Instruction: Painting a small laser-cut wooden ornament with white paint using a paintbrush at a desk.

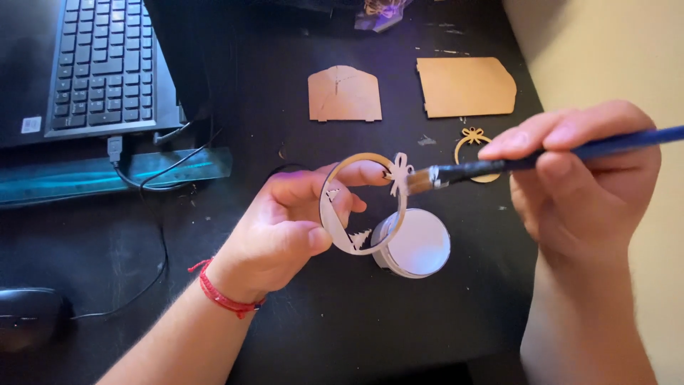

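Pinching the ring-shaped wooden ornament (362, 205) in your left hand (285, 232) above the small white paint pot (417, 246), you touch the paintbrush (491, 167), gripped in your right hand (584, 178), to its bow. Keep the ring steady and use light, short strokes on that thin bow.

The paintbrush (541, 158) handle runs off the frame at three o'clock, the laptop (85, 68) at eleven o'clock and the mouse (28, 317) at eight o'clock are cropped by the edges, and the white ornament (360, 207) hides part of the small white pot (417, 242).
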